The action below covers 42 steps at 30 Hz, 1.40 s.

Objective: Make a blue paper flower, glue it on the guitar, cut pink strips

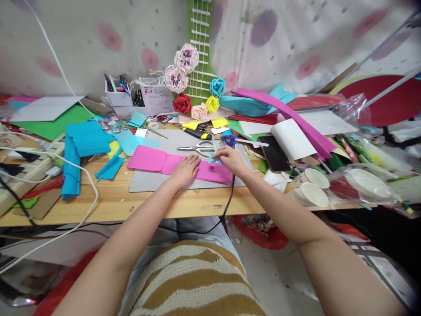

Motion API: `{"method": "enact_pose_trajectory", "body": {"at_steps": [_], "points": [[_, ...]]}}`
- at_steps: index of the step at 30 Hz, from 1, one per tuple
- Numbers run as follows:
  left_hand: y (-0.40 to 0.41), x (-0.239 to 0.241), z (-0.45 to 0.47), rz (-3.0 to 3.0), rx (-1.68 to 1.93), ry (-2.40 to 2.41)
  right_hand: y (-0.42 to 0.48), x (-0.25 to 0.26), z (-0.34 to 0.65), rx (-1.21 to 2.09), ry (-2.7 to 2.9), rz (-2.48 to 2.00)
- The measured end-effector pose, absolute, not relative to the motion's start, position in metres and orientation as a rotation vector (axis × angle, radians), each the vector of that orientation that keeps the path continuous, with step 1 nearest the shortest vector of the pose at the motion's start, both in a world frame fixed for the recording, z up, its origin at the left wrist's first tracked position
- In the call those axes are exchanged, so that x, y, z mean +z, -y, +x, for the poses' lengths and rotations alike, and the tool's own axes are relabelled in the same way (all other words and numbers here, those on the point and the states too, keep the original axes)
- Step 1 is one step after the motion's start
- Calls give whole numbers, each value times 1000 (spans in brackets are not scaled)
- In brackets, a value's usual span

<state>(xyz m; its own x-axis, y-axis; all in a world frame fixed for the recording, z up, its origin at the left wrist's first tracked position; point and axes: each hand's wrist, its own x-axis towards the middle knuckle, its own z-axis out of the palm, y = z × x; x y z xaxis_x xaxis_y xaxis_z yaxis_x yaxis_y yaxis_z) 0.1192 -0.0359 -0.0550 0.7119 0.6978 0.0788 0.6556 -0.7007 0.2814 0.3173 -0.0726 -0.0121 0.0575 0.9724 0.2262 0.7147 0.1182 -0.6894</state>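
Observation:
A long pink paper strip [154, 160] lies across a grey cutting mat [148, 182] on the wooden table. My left hand [185, 170] rests flat on the pink paper, fingers stretched out. My right hand [231, 159] is closed in a pinch on a small blue paper piece [213, 160] at the strip's right end. White-handled scissors [199, 149] lie just beyond both hands, untouched.
Blue paper sheets [80, 145] lie left. Paper flowers [186, 103] and a pen holder [116, 94] stand at the back. A black phone [272, 153], paper cups [312, 186], a purple strip [296, 118] and plastic bags crowd the right. A black cable [230, 202] hangs over the front edge.

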Motion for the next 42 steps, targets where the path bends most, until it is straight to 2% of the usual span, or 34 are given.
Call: {"method": "enact_pose_trajectory", "body": {"at_steps": [12,19,25,30,34,37,42], "points": [[37,-50,94,2678,214,-1130,69,-16,319,515,1698,-1676],[38,-50,95,2671,215,-1140,70,-29,290,367,2302,-1469],[38,-47,93,2672,185,-1135,70,-7,313,357,2594,-1585],[38,-47,94,2676,164,-1138,68,3,306,270,2525,-1627],[38,-47,94,2677,150,-1145,67,-3,295,330,2663,-1519],[39,-46,94,2684,143,-1148,64,0,303,373,2706,-1627],[39,-44,94,2674,140,-1156,60,4,305,228,2579,-1702]]}}
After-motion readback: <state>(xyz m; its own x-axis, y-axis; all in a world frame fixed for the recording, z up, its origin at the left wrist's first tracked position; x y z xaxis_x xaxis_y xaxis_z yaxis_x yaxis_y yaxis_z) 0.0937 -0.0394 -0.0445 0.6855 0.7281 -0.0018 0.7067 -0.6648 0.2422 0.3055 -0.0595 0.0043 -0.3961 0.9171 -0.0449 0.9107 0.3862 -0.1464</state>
